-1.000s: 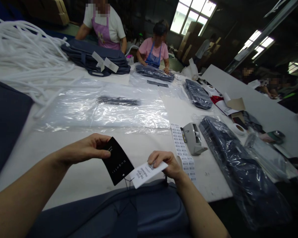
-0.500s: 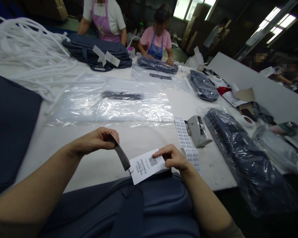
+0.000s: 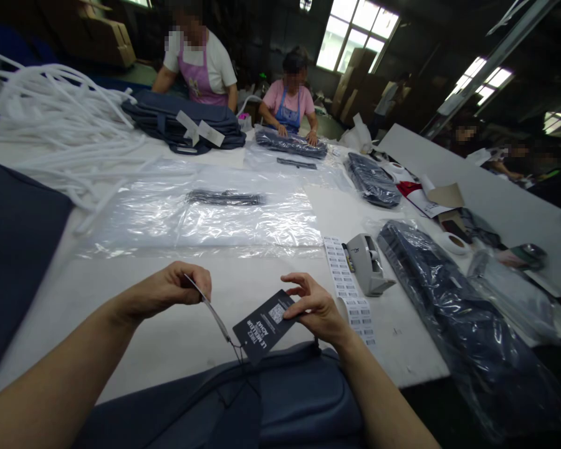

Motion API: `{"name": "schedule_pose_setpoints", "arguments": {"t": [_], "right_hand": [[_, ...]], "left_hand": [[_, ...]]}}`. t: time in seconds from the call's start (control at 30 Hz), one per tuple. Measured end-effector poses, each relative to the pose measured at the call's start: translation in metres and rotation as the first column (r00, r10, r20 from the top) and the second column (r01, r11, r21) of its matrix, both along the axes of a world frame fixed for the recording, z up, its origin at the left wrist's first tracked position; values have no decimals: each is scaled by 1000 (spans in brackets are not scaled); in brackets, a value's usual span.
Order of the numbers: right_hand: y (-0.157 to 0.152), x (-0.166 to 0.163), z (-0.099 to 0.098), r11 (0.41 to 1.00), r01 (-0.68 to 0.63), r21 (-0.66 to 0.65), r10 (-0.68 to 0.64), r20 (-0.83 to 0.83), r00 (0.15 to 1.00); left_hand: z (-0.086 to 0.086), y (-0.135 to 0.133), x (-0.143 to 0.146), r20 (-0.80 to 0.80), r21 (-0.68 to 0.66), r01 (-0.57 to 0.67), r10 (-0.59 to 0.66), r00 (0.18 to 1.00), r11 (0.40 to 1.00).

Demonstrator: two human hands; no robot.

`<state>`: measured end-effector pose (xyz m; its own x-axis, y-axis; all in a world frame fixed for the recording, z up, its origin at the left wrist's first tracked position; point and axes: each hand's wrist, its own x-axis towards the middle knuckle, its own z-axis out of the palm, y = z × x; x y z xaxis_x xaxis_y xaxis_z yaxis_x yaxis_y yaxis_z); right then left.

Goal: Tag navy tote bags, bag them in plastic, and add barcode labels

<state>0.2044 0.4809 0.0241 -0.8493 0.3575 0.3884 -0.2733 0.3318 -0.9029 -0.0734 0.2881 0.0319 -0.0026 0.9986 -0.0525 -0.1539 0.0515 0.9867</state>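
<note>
My left hand pinches the top edge of a thin hang tag seen nearly edge-on. A black hang tag with white print and a QR code is held at its right end by my right hand. Both tags hang by a thin string from a dark blue bag lying at the table's near edge below my hands.
A strip of barcode stickers and a grey tape dispenser lie right of my right hand. Clear plastic bags lie ahead, a wrapped dark bag at right, white foam cords at far left. Two people work across the table.
The white tag face under my right hand has given way to a black printed tag. The tag in my left hand has turned edge-on. The camera tilted slightly.
</note>
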Motion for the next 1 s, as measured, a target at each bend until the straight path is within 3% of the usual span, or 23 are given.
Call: {"name": "schedule_pose_setpoints", "arguments": {"t": [0.2, 0.33, 0.43, 0.5, 0.57, 0.7, 0.77, 0.87, 1.0], "right_hand": [[-5, -3, -8, 994, -113, -10, 114, 109, 988], [-5, -4, -11, 989, -53, 135, 45, 57, 997], [-5, -4, -9, 971, 86, 225, -84, -16, 996], [-6, -4, -6, 955, 136, 263, -138, -10, 990], [-9, -3, -1, 960, 82, 266, -98, 47, 994], [-13, -2, 8, 992, -50, 114, 32, 156, 987], [-14, 0, 10, 996, -73, 51, 63, 171, 983], [-11, 2, 9, 990, -102, -96, 116, 155, 981], [-10, 3, 5, 959, 53, -279, -23, 109, 994]], "left_hand": [[-2, 5, 4, 71, 49, 14, -17, 997, 999], [-1, 3, 0, 94, 28, 88, -90, 991, 996], [-2, 0, -3, 82, -77, 122, -116, 990, 990], [-1, -1, -5, 69, -118, 107, -100, 993, 987], [1, -3, -7, 29, -58, 35, -33, 999, 998], [9, -7, -12, -6, 38, -85, 85, 996, 996], [13, -7, -12, -71, -17, -21, 20, 997, 1000], [11, -2, -4, -111, -105, 162, -173, 979, 981], [-10, 7, 23, -37, -212, 263, -276, 960, 941]]}}
